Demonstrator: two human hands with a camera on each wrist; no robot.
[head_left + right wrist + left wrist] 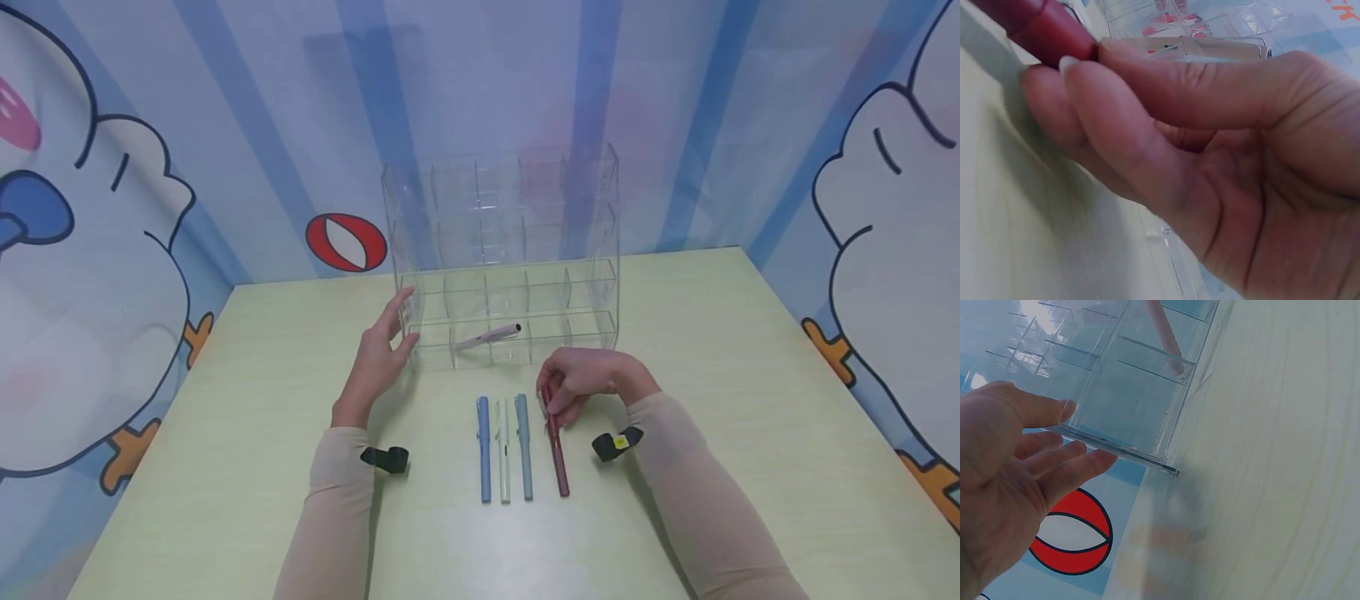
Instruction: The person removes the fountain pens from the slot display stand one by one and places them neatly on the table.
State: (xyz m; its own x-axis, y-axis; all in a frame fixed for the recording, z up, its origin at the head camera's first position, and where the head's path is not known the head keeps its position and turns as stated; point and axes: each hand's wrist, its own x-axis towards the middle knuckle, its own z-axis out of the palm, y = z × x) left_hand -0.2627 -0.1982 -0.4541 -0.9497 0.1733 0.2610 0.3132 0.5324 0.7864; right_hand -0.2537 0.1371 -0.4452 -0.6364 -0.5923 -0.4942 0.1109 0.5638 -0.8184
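A clear acrylic pen rack [510,287] with tiered compartments stands toward the back of the table. At its left side panel is my left hand [377,362]; the left wrist view shows the thumb on one side of the panel's edge and the fingers on the other. My right hand [581,379] pinches a dark red pen [557,458] near its clip end, between thumb and fingers. Left of it lie a grey-blue pen [524,450], a pale green pen [505,467] and a blue pen [484,458], side by side. A pale lilac pen [487,337] leans in the rack's front tier.
The light wooden table [247,417] reaches a printed curtain [480,83] with blue stripes and cartoon figures behind the rack. A black wrist camera [386,459] sits by the left sleeve, another camera [617,444] by the right one.
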